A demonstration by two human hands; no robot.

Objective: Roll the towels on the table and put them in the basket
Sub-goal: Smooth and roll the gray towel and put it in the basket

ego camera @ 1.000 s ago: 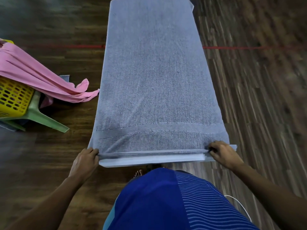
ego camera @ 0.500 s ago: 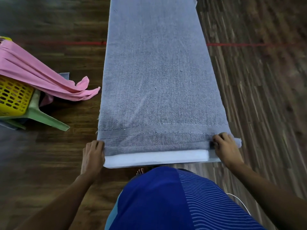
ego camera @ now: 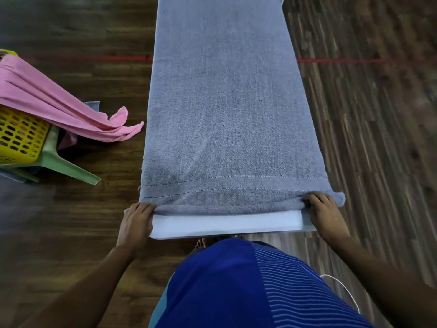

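At far left a yellow basket (ego camera: 19, 136) sits on a green stool (ego camera: 68, 166), with a pink towel (ego camera: 59, 107) draped over its rim and trailing down toward the table.

The left forearm reaches up from the bottom left, wrist fairly straight. The left hand (ego camera: 136, 223) lies palm down at the near left corner of the table (ego camera: 224, 223). Its fingers (ego camera: 144, 207) are pressed together and bent at the tips over the near edge of the grey towel (ego camera: 227, 114). The thumb is hidden under the hand, so the grip looks like a pinch on the fold, though that is not certain.

The grey towel lies flat along the narrow table, running away from the person to the top of the view. Its near hem is turned up into a low, thick fold that spans between the two hands. A strip of white table edge shows bare just below the fold.

The right forearm comes in from the bottom right, angled inward. The right hand (ego camera: 325, 216) is palm down at the near right corner, its fingers (ego camera: 314, 198) close together and curled over the end of the fold. A small corner of towel sticks out just beyond the hand on the right.

A red line (ego camera: 343, 60) crosses the wooden floor (ego camera: 378, 138) on both sides of the table.
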